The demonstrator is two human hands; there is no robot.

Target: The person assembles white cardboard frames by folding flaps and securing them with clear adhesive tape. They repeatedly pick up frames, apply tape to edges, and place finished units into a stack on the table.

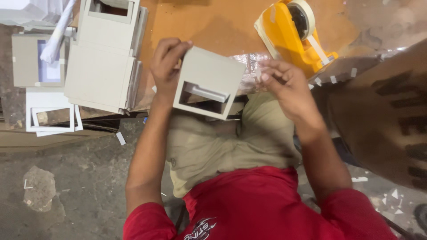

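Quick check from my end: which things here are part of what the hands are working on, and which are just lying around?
In hand:
left hand
grey cardboard box
right hand
tape dispenser

Lying about:
stack of grey boxes
white frames
paper scraps

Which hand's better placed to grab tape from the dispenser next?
Right, probably. The right hand is next to the yellow tape dispenser; the left hand grips the grey box, farther from it.
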